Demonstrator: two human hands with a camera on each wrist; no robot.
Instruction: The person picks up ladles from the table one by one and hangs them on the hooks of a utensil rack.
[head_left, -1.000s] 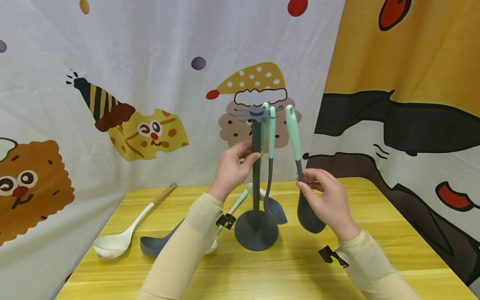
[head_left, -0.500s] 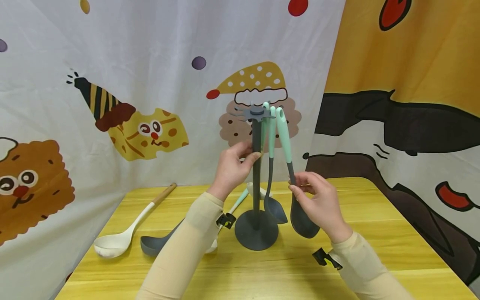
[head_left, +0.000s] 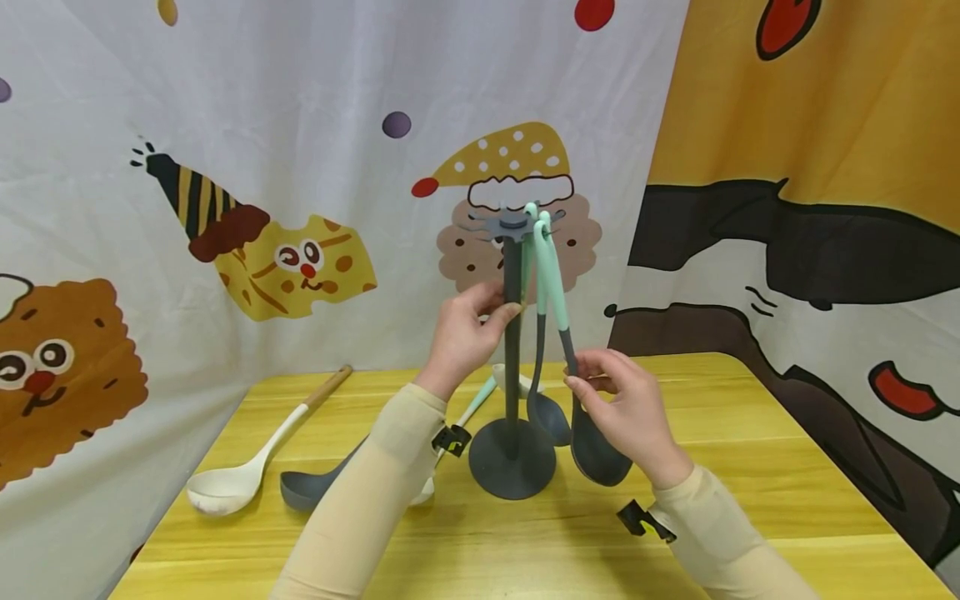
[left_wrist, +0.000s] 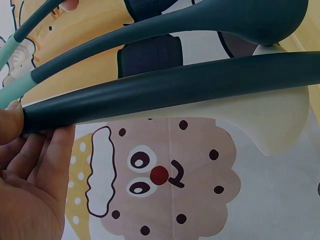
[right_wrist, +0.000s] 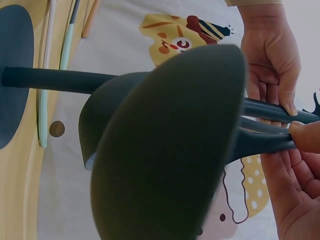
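My left hand (head_left: 468, 333) grips the dark grey post (head_left: 512, 375) of a utensil stand, thumb in front. In my right hand (head_left: 626, 408) a dark spoon (head_left: 596, 454) is pinched by its neck, bowl down. Its mint handle (head_left: 552, 279) leans left, and the holed tip is close to the stand's hooked top (head_left: 513, 223); whether it touches a hook I cannot tell. A dark ladle (head_left: 550, 419) with a mint handle hangs beside the post. Behind it hangs a utensil with a white head (left_wrist: 285, 120), partly hidden. In the right wrist view, the spoon's bowl (right_wrist: 170, 145) covers much.
The stand's round base (head_left: 512, 467) rests on the wooden table (head_left: 712, 517). Left of it lie a white ladle (head_left: 225, 490) with a wooden handle, a dark ladle (head_left: 303, 492) and a mint-handled utensil (head_left: 477, 402), partly behind my left arm. A printed curtain (head_left: 315, 108) hangs behind.
My right hand has moved left and slightly down with the spoon, bringing its handle tip from well right of the stand up to the hooked top. My left hand stays on the post.
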